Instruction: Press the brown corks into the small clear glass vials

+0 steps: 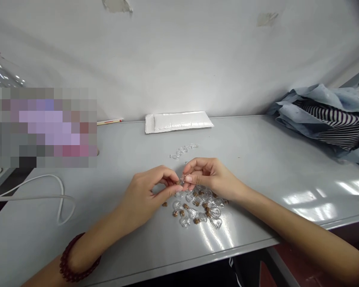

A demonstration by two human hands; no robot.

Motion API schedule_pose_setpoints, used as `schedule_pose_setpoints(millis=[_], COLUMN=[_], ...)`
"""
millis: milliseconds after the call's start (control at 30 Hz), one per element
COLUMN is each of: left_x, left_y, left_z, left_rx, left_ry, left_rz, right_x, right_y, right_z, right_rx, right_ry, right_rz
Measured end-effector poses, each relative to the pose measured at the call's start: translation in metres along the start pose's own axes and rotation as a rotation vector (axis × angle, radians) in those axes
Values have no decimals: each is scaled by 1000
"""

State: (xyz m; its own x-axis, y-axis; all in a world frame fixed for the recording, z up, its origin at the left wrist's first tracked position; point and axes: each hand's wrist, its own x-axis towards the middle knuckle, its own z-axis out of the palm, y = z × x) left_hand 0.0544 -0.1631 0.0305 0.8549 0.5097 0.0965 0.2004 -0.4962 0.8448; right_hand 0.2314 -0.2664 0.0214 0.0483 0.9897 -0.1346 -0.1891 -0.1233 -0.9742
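My left hand pinches a small brown cork between thumb and fingers. Opposite it, my right hand grips a tiny clear glass bottle, partly covered by the fingers. Cork and bottle neck meet or nearly meet; the exact contact is too small to tell. Below both hands lies a pile of small clear bottles, many with brown corks in their necks. A loose-looking cork rests left of the pile. Farther back, several clear bottles lie in a slanting row, with no corks visible.
A white padded packet lies against the wall at the back of the grey table. At the right is a blue cloth bag with striped lining. A white cable curls at the left, near a pencil and a blurred-out area.
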Motion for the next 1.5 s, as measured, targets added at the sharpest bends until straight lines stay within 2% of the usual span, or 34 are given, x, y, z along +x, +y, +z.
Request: schedule_pose_setpoints(millis=[200, 400, 500, 633, 833, 900, 967, 1067, 1100, 1133, 1200, 1267, 1333, 1400, 1500], left_x=[0, 1, 2, 3, 2, 4, 6, 7, 6, 6, 4, 4, 3, 3, 3], left_y=[-1, 2, 1, -2, 1, -1, -4, -10, -12, -12, -11, -9, -7, -7, -9], left_z=[2, -1, -1, 3, 3, 1, -3, -9, -10, -12, -14, -14, -14, -13, -12], left_rx=[-128, -309, -363, -328, -136, -104, -80, -14, 15, 39, 62, 50, 35, 34, 76], left_ry=[-42, -138, -141, -90, -61, -42, -15, 37, 63, 95, 154, 189, 199, 197, 181], left_rz=[-20, -121, -183, -234, -125, -141, -155, -120, -114, -115, -140, -166, -166, -157, -154], right_x=[-3, -7, -7, -8, -12, -11, -8, -4, -2, -2, -1, -1, -1, 1, 7], right_y=[2, 1, 0, 0, 3, 1, -3, -11, -13, -15, -16, -16, -16, -16, -11], right_z=[5, 8, 7, 7, 13, 13, 6, -18, -28, -37, -50, -55, -57, -59, -69], right_rx=[54, -32, -65, -10, 46, -54, -286, -776, -896, -979, -1073, -1144, -1197, -1214, -1220], right_ry=[-28, -100, -116, -139, -174, -158, -80, 190, 267, 285, 224, 134, 80, 120, 292], right_rz=[1, 57, 54, 44, 62, 21, -96, -368, -408, -394, -300, -228, -229, -289, -353])
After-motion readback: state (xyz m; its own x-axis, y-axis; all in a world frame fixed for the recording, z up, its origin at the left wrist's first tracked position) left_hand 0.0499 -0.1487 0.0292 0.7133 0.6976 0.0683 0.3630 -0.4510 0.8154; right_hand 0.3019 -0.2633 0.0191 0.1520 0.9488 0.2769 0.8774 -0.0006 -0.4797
